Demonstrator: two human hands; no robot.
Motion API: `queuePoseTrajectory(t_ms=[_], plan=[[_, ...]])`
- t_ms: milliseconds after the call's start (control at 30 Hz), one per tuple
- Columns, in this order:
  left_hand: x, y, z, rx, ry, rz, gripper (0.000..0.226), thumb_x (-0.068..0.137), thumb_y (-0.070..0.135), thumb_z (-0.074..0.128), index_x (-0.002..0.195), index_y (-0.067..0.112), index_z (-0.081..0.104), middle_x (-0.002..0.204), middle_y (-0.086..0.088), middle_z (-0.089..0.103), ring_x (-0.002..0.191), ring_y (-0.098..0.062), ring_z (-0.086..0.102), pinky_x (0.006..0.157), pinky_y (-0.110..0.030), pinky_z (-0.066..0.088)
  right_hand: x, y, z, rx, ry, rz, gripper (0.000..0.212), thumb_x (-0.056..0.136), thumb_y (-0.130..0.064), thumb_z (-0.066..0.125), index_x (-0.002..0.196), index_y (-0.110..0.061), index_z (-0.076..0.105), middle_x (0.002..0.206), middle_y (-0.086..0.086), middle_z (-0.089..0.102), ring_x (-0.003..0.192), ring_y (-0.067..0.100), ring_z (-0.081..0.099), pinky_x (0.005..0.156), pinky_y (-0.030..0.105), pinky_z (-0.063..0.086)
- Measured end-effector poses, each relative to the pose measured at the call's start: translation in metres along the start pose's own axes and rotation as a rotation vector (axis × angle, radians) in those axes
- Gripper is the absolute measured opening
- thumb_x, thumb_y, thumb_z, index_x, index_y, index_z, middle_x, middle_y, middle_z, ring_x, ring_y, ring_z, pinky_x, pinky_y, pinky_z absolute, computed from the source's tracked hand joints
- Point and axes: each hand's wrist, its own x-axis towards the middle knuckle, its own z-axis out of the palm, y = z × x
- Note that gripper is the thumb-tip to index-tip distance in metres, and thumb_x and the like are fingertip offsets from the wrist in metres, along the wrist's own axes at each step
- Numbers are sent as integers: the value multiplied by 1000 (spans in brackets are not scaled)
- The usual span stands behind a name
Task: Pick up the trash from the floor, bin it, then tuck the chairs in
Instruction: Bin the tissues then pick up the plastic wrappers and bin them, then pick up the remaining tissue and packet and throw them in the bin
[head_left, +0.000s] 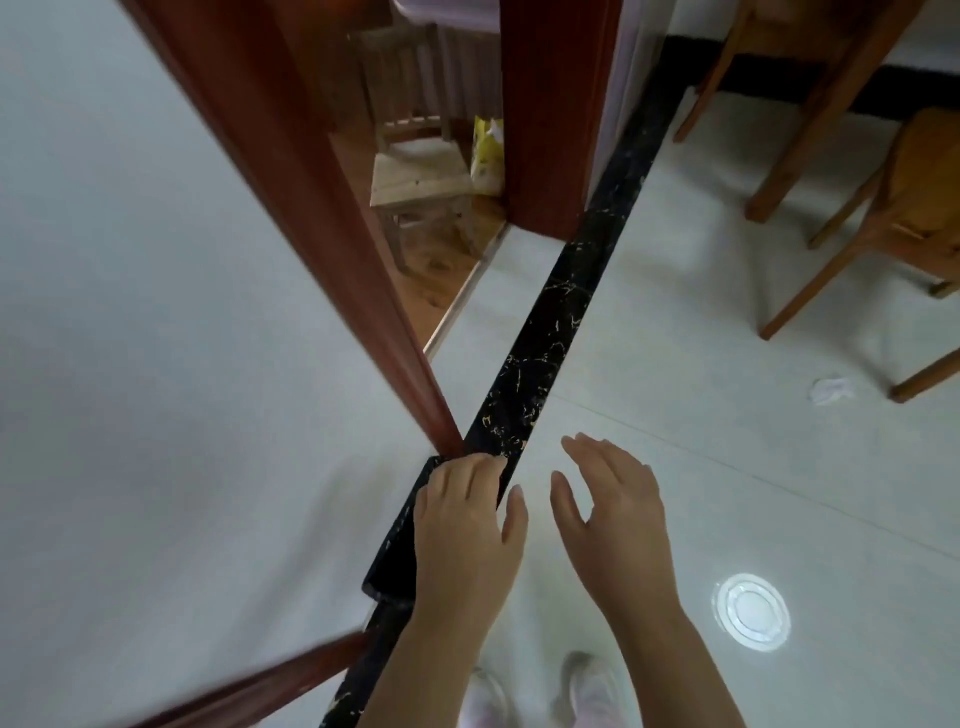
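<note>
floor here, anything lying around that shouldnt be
Yes. A crumpled white paper lies on the tiles beside a chair leg, and a clear plastic lid lies flat nearer the feet. Both hands, left and right, are empty.

open pale floor (675, 322) lies ahead and to the right. the white wall (130, 312) and black skirting (545, 338) close off the left; wooden chair legs (810, 291) crowd the far right, beside the crumpled paper (831, 389).
</note>
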Motion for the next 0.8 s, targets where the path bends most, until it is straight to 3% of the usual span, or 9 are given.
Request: queuePoseTrajectory(t_ms=[167,267,367,800], plan=[[10,66,-26,-20,24,198,34,85,30,44,102,11,66,101,-1,66,97,-19,58,81,-35,49,0,1,-79,-116,104,-9,37,84,-31,44,107,-11,65,108,9,68,103,31,62,90,54,46],[8,121,-38,-22,10,370,35,85,30,43,102,10,66,101,-4,68,96,-22,60,83,-35,48,-9,15,-137,-211,171,13,28,81,-21,62,107,-10,65,108,10,68,104,32,62,91,55,43],[7,169,-46,-14,-12,490,39,89,34,38,103,10,66,100,-5,69,96,-23,62,84,-36,48,-20,31,-193,-277,227,68,35,73,-15,74,107,-10,65,109,11,68,105,33,62,92,56,41],[-32,381,-23,-100,-58,796,37,84,30,41,101,11,67,100,-2,68,98,-23,62,85,-35,47,-89,126,-386,-393,530,221,38,68,-12,78,103,-8,66,104,11,70,98,32,64,84,56,50]])
